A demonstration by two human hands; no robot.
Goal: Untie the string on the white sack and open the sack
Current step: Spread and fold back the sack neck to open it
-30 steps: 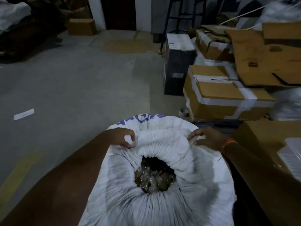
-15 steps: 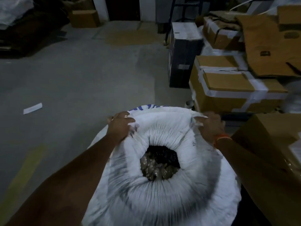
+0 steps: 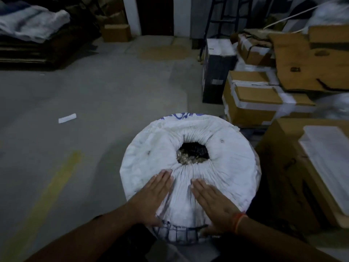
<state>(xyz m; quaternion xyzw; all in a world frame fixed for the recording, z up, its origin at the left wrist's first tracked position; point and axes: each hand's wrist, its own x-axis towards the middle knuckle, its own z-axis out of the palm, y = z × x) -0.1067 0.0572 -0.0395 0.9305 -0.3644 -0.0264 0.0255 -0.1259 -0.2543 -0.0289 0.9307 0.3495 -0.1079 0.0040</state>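
The white sack [image 3: 232, 167] stands upright on the floor in front of me, its top rolled outward into a thick ring with blue print on the far side. Through the round mouth [image 3: 192, 154] I see dark, shiny contents. My left hand [image 3: 154, 195] lies flat on the near left of the rolled rim, fingers together and straight. My right hand [image 3: 211, 203], with an orange band at the wrist, lies flat on the near right of the rim. Neither hand grips anything. No string shows.
Taped cardboard boxes [image 3: 253, 99] and a dark box [image 3: 217, 72] are stacked right of the sack. A large carton [image 3: 294, 171] with white sheets on it stands close at the right. Grey floor with a yellow line [image 3: 51, 188] and a paper strip [image 3: 67, 118] lies left.
Both hands let go of the far rim and moved to the near side, now flat on the rolled edge. The camera view has shifted, so the sack sits further away.
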